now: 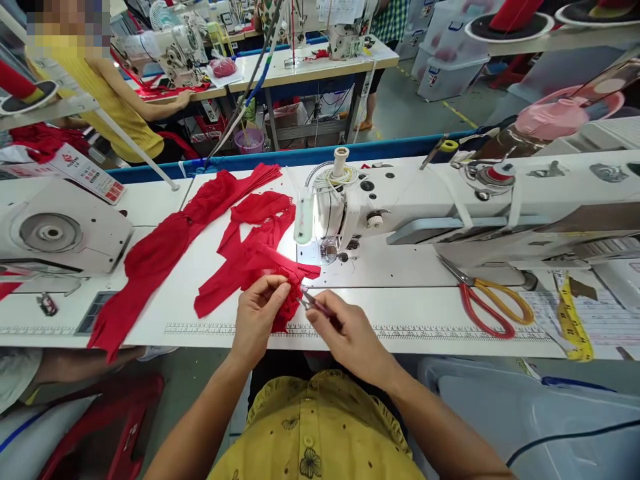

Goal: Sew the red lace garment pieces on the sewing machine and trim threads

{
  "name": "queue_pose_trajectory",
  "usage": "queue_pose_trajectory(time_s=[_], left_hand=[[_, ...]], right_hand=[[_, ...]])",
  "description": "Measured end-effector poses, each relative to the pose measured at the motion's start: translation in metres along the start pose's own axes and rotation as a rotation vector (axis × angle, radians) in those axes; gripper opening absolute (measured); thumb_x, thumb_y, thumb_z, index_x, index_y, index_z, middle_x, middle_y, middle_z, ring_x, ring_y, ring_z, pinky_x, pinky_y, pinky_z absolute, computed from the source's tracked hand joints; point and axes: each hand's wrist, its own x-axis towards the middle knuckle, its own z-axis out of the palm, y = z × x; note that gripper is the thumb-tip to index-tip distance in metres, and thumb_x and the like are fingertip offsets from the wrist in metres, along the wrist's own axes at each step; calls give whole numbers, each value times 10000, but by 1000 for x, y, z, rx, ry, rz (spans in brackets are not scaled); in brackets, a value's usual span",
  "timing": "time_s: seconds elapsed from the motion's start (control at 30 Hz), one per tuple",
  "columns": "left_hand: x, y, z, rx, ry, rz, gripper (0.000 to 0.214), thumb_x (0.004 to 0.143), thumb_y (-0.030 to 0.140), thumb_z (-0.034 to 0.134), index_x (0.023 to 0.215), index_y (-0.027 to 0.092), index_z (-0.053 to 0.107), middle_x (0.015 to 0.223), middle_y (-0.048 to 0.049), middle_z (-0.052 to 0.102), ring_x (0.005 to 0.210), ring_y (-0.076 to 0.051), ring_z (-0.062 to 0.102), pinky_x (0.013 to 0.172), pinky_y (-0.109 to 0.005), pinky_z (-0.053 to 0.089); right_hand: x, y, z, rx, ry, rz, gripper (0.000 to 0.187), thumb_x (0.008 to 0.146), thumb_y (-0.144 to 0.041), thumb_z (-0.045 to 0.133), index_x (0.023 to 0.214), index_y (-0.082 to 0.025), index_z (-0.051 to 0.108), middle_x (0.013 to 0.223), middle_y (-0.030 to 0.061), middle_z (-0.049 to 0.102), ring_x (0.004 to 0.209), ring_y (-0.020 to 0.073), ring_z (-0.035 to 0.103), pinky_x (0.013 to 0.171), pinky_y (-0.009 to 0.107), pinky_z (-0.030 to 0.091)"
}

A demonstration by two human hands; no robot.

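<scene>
My left hand (pixel 260 317) is closed in a pinch on the edge of a red fabric piece (pixel 260 263), just in front of the sewing machine. In my right hand (pixel 345 330) is a small pair of thread snips (pixel 309 301), its metal tips pointing at the red cloth beside my left fingers. Part of the snips is hidden in my palm. The piece lies partly bunched on the white table, with a loop and straps spread behind my left hand. To its left stretches a longer gathered red fabric piece (pixel 160 253), reaching the table's front edge.
The sewing machine (pixel 400 200) spans the right side, its needle area behind my hands. Large scissors (pixel 487 303) and a yellow tape measure (pixel 573 320) lie at right. Another machine head (pixel 60 223) stands at left. A person in yellow (pixel 95 87) works beyond the table.
</scene>
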Motion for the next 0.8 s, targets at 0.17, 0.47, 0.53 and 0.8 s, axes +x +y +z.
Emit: queue_pose_trajectory(time_s=[0.17,0.47,0.53,0.8], left_hand=[[-4,2,-3,-69,43,25,208,795,382,789,894,208,734,795,17,664,714,-87,587,658,-169,495],[-8,3,-4,-95,63,30,201,799,380,787,900,216,732,789,18,644,703,-81,558,634,-164,482],[-8,3,-4,-97,62,32,208,791,385,793,896,216,731,789,18,643,706,-81,557,638,-164,484],[-9,1,-3,-95,53,30,198,803,378,782,894,212,722,787,18,651,696,-83,564,618,-163,476]], right_hand=[[14,-6,15,-54,50,-43,332,1008,-471,432,775,-234,423,642,-56,461,564,108,366,552,251,282],[19,-3,22,-79,74,-50,336,1012,-483,401,773,-246,410,616,-57,448,527,116,357,528,252,269],[19,-2,22,-79,78,-48,342,1011,-487,404,768,-246,407,613,-58,449,525,116,353,530,254,264],[18,1,24,-101,80,-36,332,1012,-483,402,781,-244,420,626,-52,474,537,120,365,551,260,250]])
